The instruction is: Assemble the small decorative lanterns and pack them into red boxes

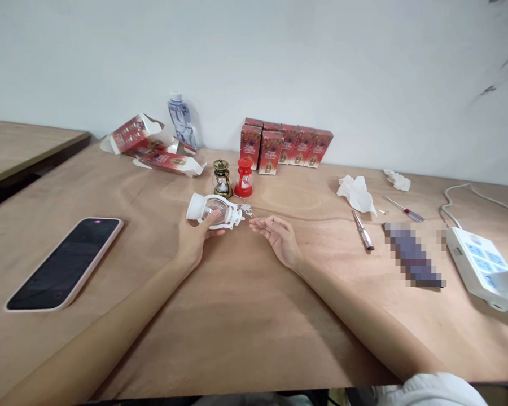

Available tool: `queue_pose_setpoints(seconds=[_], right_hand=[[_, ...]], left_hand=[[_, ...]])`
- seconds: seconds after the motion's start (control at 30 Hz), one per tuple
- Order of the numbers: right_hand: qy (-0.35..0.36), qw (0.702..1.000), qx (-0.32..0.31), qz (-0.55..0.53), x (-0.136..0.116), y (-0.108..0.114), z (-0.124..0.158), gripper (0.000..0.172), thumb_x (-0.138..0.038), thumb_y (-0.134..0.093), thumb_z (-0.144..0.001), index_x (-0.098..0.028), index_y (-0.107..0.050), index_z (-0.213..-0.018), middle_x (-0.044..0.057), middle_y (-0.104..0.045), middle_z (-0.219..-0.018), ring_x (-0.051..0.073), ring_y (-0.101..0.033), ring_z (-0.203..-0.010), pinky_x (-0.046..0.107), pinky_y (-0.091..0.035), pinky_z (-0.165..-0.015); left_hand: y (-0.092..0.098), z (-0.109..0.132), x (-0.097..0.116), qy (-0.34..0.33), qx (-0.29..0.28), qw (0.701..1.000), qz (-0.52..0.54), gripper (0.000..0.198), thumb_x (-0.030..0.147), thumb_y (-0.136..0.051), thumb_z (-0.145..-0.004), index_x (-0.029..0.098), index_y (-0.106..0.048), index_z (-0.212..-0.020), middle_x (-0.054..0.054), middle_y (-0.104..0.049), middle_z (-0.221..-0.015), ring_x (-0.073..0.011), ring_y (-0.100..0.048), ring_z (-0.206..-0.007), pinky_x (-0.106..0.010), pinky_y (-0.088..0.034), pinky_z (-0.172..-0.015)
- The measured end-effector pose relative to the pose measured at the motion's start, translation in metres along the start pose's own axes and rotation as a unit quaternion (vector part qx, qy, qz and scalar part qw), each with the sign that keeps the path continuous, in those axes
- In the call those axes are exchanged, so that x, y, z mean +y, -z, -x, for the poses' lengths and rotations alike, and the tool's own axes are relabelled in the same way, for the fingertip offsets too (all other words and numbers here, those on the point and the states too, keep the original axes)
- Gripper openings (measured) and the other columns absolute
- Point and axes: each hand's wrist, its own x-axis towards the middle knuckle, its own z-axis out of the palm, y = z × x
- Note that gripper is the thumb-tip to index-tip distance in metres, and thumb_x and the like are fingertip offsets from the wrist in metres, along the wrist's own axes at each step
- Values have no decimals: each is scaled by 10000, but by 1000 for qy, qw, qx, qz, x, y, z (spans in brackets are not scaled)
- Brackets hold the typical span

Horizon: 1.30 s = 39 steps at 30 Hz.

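Observation:
A small white lantern (215, 211) with a clear middle lies tipped on its side in my left hand (195, 235), its top pointing right. My right hand (279, 237) is closed in a pinch on a thin wire (257, 219) close to the lantern's top. Whether the wire is fastened to the lantern I cannot tell. Just beyond my hands stand a bronze-coloured lantern (222, 179) and a red lantern (244, 178), both upright and side by side. Small pale bits (246, 208) show near the white lantern's tip, too small to make out.
Several red boxes (271, 153) stand along the wall. Torn red packaging (161, 148) and a water bottle (181, 119) are at back left. A phone (65, 265) lies at left. To the right are crumpled tissue (357, 193), screwdrivers (363, 231), a blurred dark object (412, 256) and a power strip (480, 265).

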Motion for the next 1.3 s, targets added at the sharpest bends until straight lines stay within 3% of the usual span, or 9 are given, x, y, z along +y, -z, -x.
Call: queue_pose_setpoints(seconds=[0.2, 0.6, 1.03, 1.17, 1.3], right_hand=[[36, 993, 32, 107, 5, -4, 2, 195, -297, -799, -630, -225, -685, -771, 0, -741, -825, 147, -679, -787, 314, -534, -803], [61, 993, 50, 91, 5, -4, 4, 270, -243, -819, -584, -218, -642, -785, -11, -724, -821, 148, -693, -810, 291, -562, -748], [77, 993, 73, 54, 4, -5, 4, 308, -220, -820, -577, -227, -611, -803, -21, -701, -898, 152, -705, -801, 288, -559, -740], [40, 991, 82, 99, 6, -5, 2, 397, -252, -823, -574, -238, -613, -911, -21, -698, -832, 146, -691, -779, 296, -554, -752], [20, 989, 87, 120, 8, -5, 0, 306, -331, -799, -607, -215, -648, -846, -5, -689, -776, 153, -678, -747, 323, -566, -748]], left_hand=[[-2, 5, 2, 33, -64, 997, -2, 528, 345, -834, -552, 137, -625, -991, -59, -680, -959, -157, -674, -702, -213, -579, -488], [1, 1, 0, 109, -55, 991, 58, 360, 300, -794, -635, 133, -673, -931, -62, -720, -909, -152, -685, -704, -200, -586, -532], [1, 3, -1, 89, -88, 992, 27, 411, 313, -816, -615, 133, -668, -954, -85, -721, -951, -179, -693, -742, -219, -596, -541], [2, 2, -2, 87, -93, 991, 31, 417, 310, -820, -613, 131, -667, -957, -77, -719, -941, -171, -690, -739, -222, -598, -556], [2, 2, -1, 87, -99, 991, 33, 421, 309, -825, -599, 123, -671, -944, -74, -716, -929, -163, -683, -727, -217, -594, -545]])
